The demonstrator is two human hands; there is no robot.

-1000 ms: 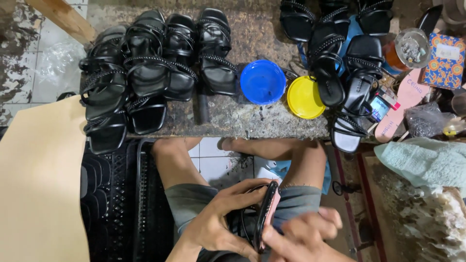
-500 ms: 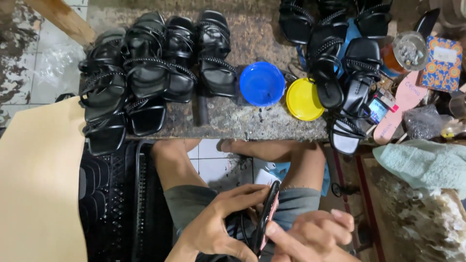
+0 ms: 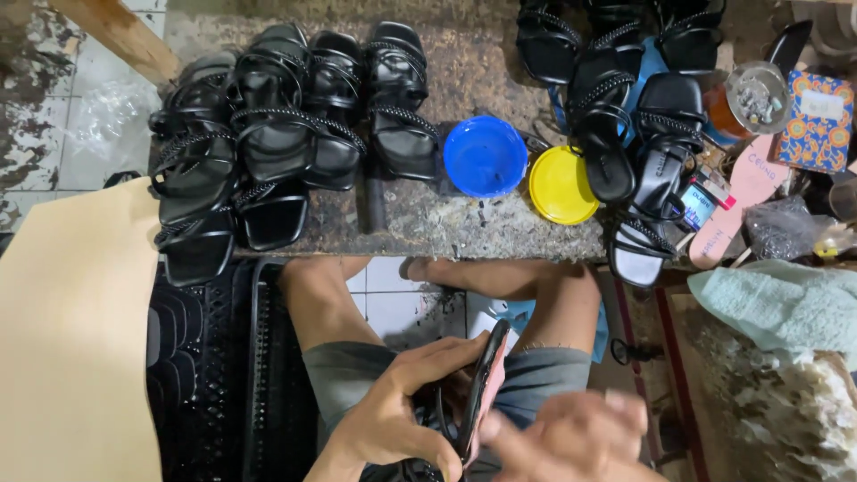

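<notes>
Left hand (image 3: 402,415) fingers clamped on black sandal sole (image 3: 480,393), held on edge below blue bowl (image 3: 485,156); right hand (image 3: 571,437) blurred, fingers spread, pressing its pink lining.

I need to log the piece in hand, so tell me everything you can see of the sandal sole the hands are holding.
The sandal sole stands on edge over the lap, seen nearly edge-on: a thin, slightly curved piece, black on one face, pinkish on the other. Black straps hang below it. The left hand grips it with fingers along the black side; the blurred right hand meets the pinkish side.
</notes>
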